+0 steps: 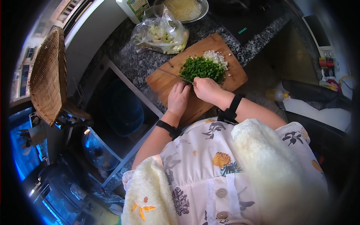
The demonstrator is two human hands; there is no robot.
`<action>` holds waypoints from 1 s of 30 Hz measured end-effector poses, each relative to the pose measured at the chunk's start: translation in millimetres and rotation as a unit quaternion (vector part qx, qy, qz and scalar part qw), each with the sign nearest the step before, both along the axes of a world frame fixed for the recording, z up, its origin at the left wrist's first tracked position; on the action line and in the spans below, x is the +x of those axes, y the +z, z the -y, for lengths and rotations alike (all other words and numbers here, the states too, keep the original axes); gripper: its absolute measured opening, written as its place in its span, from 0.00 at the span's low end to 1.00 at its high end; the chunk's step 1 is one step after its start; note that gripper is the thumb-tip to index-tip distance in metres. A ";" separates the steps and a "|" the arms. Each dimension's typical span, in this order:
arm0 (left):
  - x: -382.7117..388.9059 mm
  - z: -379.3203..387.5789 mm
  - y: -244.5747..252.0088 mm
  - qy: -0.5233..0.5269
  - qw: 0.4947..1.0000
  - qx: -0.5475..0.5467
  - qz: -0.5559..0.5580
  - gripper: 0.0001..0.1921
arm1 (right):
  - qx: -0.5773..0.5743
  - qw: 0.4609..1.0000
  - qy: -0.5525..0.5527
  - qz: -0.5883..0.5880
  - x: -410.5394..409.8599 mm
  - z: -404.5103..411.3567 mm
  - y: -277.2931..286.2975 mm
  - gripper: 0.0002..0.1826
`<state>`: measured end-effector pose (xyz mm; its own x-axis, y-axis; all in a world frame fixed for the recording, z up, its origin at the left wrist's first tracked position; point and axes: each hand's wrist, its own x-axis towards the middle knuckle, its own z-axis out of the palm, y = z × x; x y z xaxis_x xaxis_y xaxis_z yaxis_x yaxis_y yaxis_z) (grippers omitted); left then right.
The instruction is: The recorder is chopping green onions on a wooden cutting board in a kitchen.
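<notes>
A wooden cutting board lies at an angle on the speckled stone counter in front of me. My right hand is closed around the handle of a kitchen knife, whose blade points to the upper left over the board. Close beside it, my left hand rests at the board's near part with its fingers bent near the blade; whether it holds anything under the fingertips is hidden. Chopped green herbs, probably scallion or chives, are heaped just beyond my right hand. Chopped white pieces lie against the heap's far right side.
Beyond the board stand a clear plastic bag of vegetable pieces, a metal bowl of pale shreds and a white container. A sink is at left, near a woven basket. A black appliance sits at upper right.
</notes>
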<state>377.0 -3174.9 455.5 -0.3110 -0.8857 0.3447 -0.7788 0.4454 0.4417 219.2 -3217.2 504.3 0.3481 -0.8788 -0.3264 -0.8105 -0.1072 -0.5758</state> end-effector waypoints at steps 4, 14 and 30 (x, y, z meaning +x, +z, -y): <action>0.4 -5.0 0.4 -0.006 1.000 0.001 -0.029 0.08 | -0.007 1.000 -0.013 0.016 -12.9 5.2 2.4 0.08; 1.7 -4.2 -6.3 0.004 1.000 0.011 0.015 0.09 | 0.000 0.999 0.029 -0.031 -10.3 -14.9 2.6 0.09; 11.0 -4.1 18.4 0.087 0.961 0.074 -0.250 0.09 | 0.019 0.999 -0.025 0.040 -34.9 -7.4 37.9 0.10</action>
